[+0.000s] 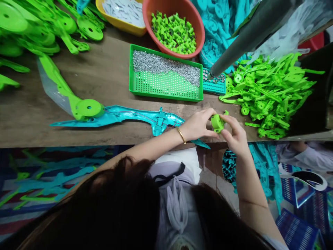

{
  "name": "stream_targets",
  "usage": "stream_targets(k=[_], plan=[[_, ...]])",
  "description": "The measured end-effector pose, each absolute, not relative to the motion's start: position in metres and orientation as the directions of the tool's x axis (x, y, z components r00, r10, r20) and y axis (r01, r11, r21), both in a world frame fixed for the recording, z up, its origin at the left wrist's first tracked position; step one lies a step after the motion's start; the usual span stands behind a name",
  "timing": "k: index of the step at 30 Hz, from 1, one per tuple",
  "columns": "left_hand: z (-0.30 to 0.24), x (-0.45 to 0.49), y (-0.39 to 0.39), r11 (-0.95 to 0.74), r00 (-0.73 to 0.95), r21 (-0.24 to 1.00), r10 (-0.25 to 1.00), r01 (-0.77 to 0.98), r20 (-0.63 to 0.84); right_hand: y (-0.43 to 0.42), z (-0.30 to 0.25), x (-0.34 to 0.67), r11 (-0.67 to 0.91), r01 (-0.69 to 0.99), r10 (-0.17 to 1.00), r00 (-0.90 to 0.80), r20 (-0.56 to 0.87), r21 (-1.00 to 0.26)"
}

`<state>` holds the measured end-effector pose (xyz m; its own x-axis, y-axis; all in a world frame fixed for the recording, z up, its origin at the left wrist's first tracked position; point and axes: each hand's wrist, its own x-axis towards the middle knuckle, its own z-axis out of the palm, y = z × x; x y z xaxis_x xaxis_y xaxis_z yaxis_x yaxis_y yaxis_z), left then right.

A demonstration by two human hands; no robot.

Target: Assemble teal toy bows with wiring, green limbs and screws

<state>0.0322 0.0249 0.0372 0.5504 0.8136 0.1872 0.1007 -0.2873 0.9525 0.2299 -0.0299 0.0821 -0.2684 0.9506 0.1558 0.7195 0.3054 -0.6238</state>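
Between my two hands is a small round lime-green plastic part (217, 123), held just above the table's front edge. My right hand (235, 133) pinches it from the right with thumb and fingers. My left hand (199, 125), with a gold bangle at the wrist, curves round its left side, thumb and fingers apart; whether they touch it is hard to make out. Behind my left forearm lies a long turquoise plastic shell (137, 115) with thin wires in it. A lime-green arm piece (90, 108) with a round disc rests on the shell's left end.
A green basket of screws (166, 85) stands behind the shell, beside a small turquoise tray (214, 85). Further back are a red bowl (200, 34) and a yellow bowl (117, 26). Green parts (270, 93) heap at right. A dark grey pole (247, 38) slants down over the table.
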Motion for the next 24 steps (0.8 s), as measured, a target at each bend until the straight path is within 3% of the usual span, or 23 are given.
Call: stream_targets(k=[10,14,24], plan=[[0.036,0.037,0.022,-0.246,0.615,0.967,0.773,0.067,0.154,-0.03,0.084,0.229,0.456,0.776,0.889,-0.422,0.179,-0.436],[0.033,0.04,0.02,-0.265,0.602,0.961,0.782,0.083,0.164,-0.026,0.08,0.228,0.438,0.787,0.897,-0.417,0.149,-0.434],[0.039,0.046,0.022,-0.423,0.557,0.904,0.765,0.056,0.324,-0.015,0.079,0.23,0.572,0.739,0.816,-0.468,0.338,-0.357]])
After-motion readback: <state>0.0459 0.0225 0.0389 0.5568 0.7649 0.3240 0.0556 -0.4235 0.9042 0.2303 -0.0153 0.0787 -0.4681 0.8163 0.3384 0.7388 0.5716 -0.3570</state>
